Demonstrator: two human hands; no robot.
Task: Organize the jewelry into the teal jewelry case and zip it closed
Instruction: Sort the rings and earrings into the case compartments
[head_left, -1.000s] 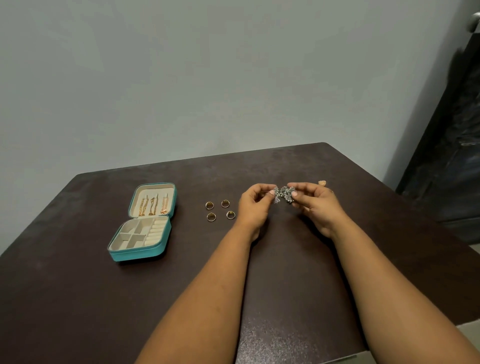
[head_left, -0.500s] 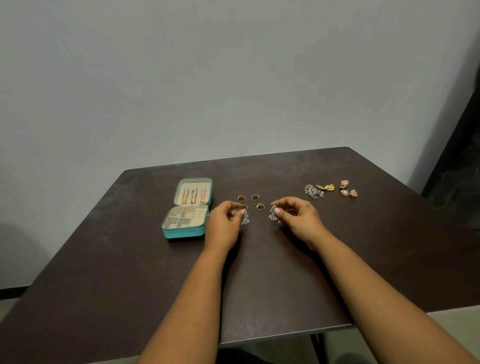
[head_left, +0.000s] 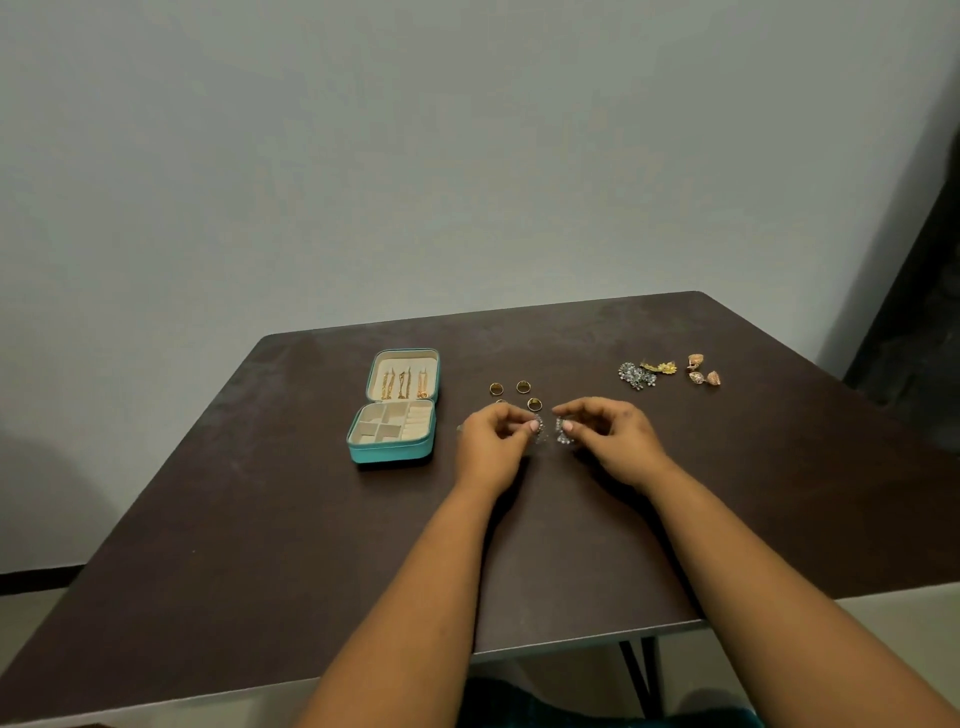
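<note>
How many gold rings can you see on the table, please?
4: two rings side by side, one nearer, and one mostly hidden behind the left hand. More may be hidden.

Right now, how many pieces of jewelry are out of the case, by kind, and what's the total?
Gold rings on the table: 4, one partly hidden behind the left hand
Silver earrings held: 2, one in the left hand's fingers, one in the right hand at
Silver cluster: 1
Yellow-gold piece: 1
Rose-gold earrings: 2
Total: 10
</note>
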